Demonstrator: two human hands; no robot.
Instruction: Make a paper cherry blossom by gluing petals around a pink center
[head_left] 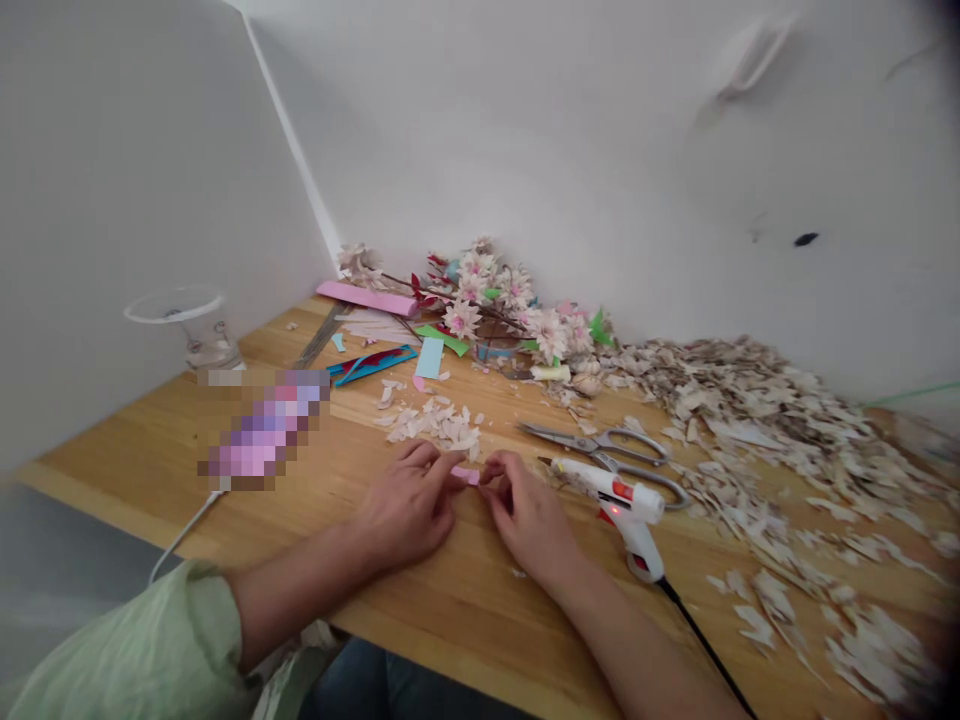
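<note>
Between my two hands, just above the wooden table, is a small pink paper strip (468, 476). My left hand (414, 505) pinches its left end with closed fingers. At the strip's right end, my right hand (525, 510) has thumb and fingertips pressed together on it. Right behind the hands lies a loose pile of pale petal-like pieces (439, 425). A white glue gun (616, 500) with a lit red light rests to the right of my right hand. Grey metal scissors (600, 443) lie partly behind the gun.
Artificial flower branches (480, 295) lie along the wall beside a pink paper roll (366, 298) and a light blue paper piece (430, 357). Dried flakes (742, 420) heap up at right. A plastic cup (210, 335) and a blurred phone-like object (266, 430) on a cable are at left.
</note>
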